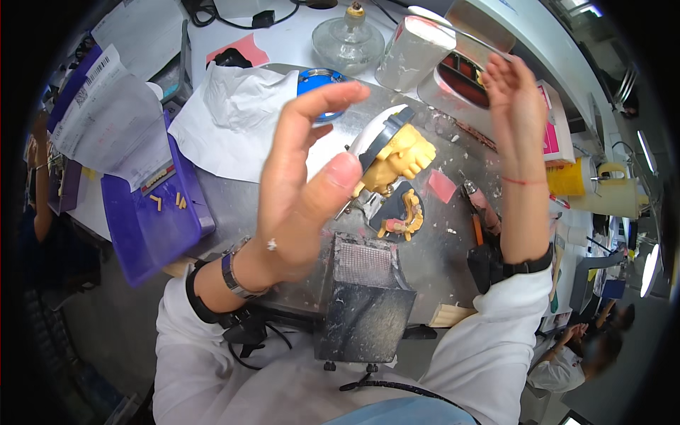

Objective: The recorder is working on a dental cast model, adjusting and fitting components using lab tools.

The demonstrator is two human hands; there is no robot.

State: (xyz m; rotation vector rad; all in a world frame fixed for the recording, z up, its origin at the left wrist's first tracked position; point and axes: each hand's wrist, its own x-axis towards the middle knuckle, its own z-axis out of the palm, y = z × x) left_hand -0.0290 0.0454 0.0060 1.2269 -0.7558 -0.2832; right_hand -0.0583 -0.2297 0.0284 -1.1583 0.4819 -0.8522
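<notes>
My left hand (301,191) is raised over the bench, fingers apart and nothing in them. Below and beyond it lies a dental articulator (382,138) with a yellow plaster jaw model (405,152). A second model with a yellow tooth arch (407,216) rests on a dark base closer to me. At the back right, my right hand (513,95) has its fingers curled at the end of a thin metal spatula-like tool (471,37). This tool slants across above a white block-shaped container (418,53) and an open tin (460,78) with dark red contents.
A dark dust-intake box with mesh (372,312) juts out at the front edge. Pink wax (441,185) and a handpiece (482,202) lie right of the models. A glass spirit lamp (347,42) stands behind; a purple tray (159,219) and papers (227,120) are left.
</notes>
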